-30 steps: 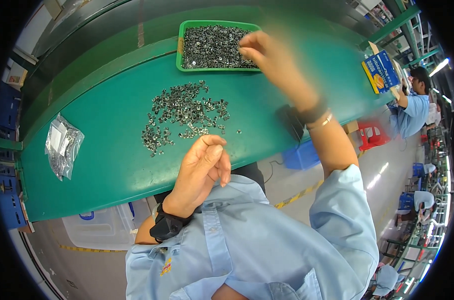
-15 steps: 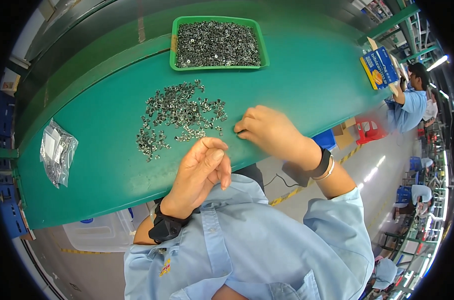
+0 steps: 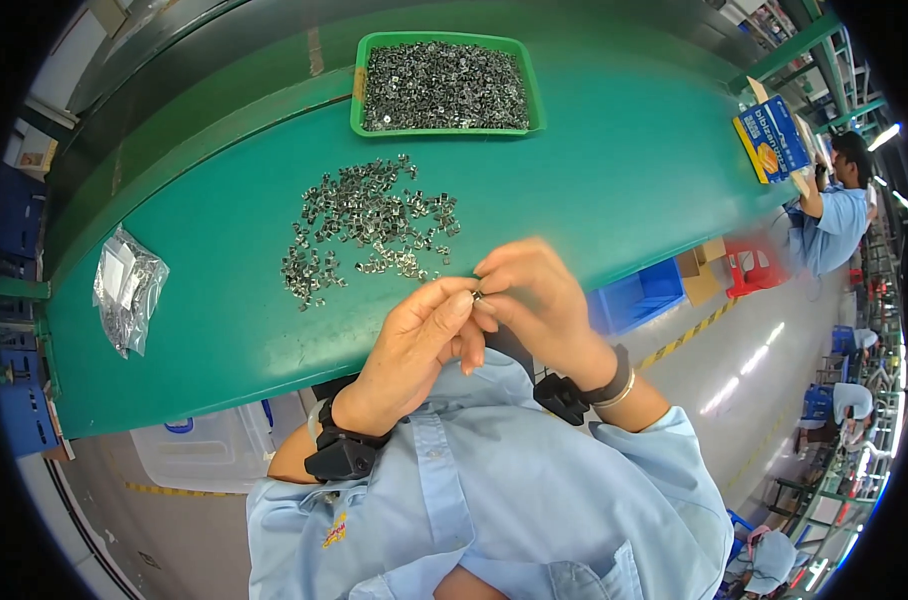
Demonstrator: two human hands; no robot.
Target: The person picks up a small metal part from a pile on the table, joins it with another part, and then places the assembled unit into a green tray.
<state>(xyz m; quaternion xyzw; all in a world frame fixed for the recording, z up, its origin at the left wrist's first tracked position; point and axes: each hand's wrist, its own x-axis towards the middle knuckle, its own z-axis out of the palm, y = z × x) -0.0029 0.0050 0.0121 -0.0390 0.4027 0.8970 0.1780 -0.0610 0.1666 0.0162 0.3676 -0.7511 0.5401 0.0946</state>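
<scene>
With the left hand (image 3: 414, 345) and right hand (image 3: 534, 300) both pinched on one small metal clip (image 3: 477, 295), I'd steady wrists above the loose clip pile (image 3: 369, 225).

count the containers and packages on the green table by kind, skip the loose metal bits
green tray full of small metal parts: 1
clear plastic bag of parts: 1
blue box at the far right end: 1
total: 3
</scene>
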